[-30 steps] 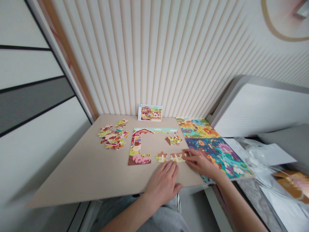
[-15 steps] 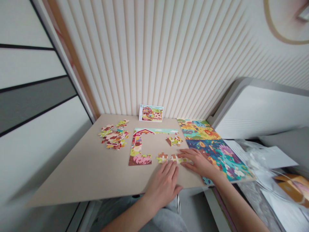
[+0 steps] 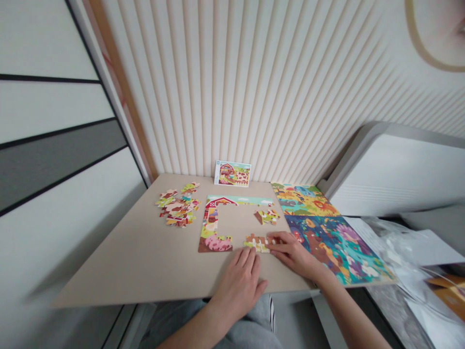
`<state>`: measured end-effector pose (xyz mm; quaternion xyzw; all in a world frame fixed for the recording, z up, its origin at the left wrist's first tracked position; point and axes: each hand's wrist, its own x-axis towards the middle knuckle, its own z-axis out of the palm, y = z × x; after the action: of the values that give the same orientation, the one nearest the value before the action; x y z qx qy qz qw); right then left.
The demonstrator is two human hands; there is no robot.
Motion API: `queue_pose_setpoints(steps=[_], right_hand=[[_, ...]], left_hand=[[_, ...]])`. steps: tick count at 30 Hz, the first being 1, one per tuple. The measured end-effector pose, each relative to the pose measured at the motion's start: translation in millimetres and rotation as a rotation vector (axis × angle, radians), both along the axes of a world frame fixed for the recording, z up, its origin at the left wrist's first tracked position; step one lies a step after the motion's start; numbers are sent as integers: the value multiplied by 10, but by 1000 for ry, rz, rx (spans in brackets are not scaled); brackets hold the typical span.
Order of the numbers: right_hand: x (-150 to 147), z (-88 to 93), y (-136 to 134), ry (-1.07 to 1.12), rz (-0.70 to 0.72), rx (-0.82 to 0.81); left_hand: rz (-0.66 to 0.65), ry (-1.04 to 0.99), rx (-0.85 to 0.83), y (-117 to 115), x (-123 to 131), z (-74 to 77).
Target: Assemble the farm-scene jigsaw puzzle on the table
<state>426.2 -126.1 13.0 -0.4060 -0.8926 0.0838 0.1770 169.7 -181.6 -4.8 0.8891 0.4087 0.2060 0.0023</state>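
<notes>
A partly built farm puzzle (image 3: 212, 228) lies on the beige board (image 3: 145, 261), with a red barn at its top left and a pink pig at its bottom left. A short joined strip of fence pieces (image 3: 256, 241) sits just right of the pig corner. My right hand (image 3: 290, 252) rests on the strip's right end, fingers pressed flat on it. My left hand (image 3: 240, 283) lies open and flat on the board, fingertips just below the strip. A small loose cluster of joined pieces (image 3: 268, 216) lies inside the frame.
A heap of loose pieces (image 3: 178, 208) lies at the board's left. A reference card (image 3: 232, 173) leans on the ribbed wall. Two finished colourful puzzles (image 3: 327, 232) lie to the right, with papers and plastic film (image 3: 407, 252) beyond them.
The fence strip has slid left toward the pig corner under my right hand. My left hand shifted slightly left with it. The camera view tilted a little.
</notes>
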Motion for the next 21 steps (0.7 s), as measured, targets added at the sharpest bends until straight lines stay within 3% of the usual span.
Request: queue_pose_setpoints(steps=[14, 21], right_hand=[[-117, 313, 6, -205, 1, 48], [-160, 342, -11, -223, 6, 44]], left_hand=[[1, -10, -3, -21, 4, -22], [-12, -3, 0, -18, 3, -6]])
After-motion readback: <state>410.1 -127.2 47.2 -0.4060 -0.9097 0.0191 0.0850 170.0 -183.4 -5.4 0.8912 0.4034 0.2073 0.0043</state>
